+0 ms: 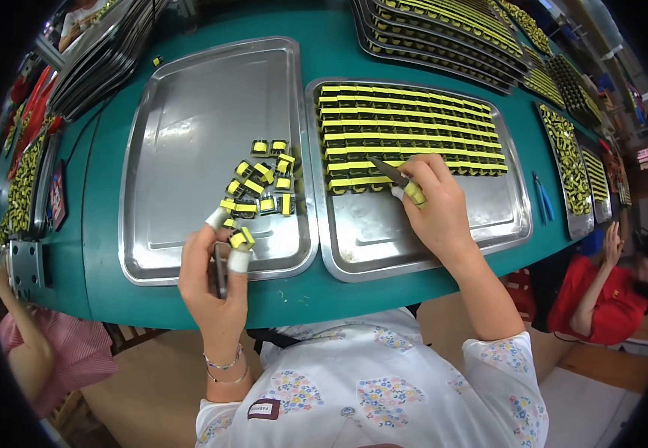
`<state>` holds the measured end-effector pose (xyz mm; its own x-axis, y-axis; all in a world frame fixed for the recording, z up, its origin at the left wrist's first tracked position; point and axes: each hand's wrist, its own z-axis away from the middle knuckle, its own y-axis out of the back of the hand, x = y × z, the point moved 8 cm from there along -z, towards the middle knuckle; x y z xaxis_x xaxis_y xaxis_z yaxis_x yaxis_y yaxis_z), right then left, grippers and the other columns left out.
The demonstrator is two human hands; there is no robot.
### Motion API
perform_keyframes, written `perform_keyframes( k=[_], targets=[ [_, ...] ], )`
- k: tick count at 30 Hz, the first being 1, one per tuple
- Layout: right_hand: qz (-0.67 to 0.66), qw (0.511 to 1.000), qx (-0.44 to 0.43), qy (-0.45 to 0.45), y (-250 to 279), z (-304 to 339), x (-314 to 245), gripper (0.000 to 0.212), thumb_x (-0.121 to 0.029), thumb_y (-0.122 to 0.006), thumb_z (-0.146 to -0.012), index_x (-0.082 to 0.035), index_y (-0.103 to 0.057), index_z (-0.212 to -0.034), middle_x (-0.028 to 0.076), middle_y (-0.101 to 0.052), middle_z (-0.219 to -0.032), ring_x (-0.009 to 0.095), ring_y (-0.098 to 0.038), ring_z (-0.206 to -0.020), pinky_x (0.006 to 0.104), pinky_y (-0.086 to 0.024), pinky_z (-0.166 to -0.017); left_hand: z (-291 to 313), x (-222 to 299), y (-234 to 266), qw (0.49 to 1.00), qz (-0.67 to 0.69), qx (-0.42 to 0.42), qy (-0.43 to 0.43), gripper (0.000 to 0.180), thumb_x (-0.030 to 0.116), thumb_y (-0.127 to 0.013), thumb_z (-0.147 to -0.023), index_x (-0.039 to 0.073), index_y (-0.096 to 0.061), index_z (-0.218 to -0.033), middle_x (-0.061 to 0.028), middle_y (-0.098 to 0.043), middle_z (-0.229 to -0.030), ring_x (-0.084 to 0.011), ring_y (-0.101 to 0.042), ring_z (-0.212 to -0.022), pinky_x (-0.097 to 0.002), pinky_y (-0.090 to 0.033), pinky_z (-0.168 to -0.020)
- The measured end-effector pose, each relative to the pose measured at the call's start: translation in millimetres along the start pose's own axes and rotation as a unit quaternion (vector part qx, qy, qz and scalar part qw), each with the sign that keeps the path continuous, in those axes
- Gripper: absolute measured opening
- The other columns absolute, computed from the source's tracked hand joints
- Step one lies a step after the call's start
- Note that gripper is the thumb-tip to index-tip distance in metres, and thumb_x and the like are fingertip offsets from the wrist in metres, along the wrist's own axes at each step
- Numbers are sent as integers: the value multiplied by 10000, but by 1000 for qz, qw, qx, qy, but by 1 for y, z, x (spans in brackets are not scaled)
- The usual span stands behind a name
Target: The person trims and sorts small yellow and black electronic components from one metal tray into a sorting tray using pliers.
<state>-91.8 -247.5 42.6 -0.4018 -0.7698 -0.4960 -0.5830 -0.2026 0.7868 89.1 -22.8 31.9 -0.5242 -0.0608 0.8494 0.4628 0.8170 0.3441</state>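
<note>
My left hand (218, 295), white covers on two fingertips, pinches a small yellow-taped transformer (242, 239) over the near right corner of the left metal tray (182, 172). A dark flat strip (219, 272) shows between its fingers; its kind is unclear. Just beyond lie several loose yellow-and-black transformers (265, 173) at mixed angles. My right hand (437, 209) is closed on a pointed dark blade (389, 171) with yellow wrapping by the fingers. The tip reaches the nearest of the transformer rows (413, 127) in the right metal tray (428, 250).
Stacked trays of transformers (443, 45) stand at the far right, a stack of dark trays (107, 60) at the far left. Blue-handled pliers (543, 200) lie right of the right tray on the green table (264, 317). A person in red (600, 295) sits at the right.
</note>
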Motion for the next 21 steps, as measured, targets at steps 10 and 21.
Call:
perform_keyframes(
  k=[10, 21],
  targets=[
    [-116, 993, -14, -14, 19, 11, -19, 144, 11, -549, -809, 19, -548, -953, 121, -519, -909, 255, -529, -790, 307, -440, -717, 8, 9, -60, 873, 428, -130, 195, 295, 1, -612, -837, -3, -527, -1120, -158, -595, -1142, -152, -584, -939, -281, -493, -809],
    [-165, 980, -93, 63, 2, 33, -50, 252, -70, -682, -684, -19, -608, -920, 107, -586, -857, 278, -558, -748, 337, -448, -663, 7, 24, -87, 909, 330, -155, 202, 425, 81, -705, -787, -20, -531, -1162, -162, -615, -1087, -156, -615, -855, -235, -515, -646]
  ],
)
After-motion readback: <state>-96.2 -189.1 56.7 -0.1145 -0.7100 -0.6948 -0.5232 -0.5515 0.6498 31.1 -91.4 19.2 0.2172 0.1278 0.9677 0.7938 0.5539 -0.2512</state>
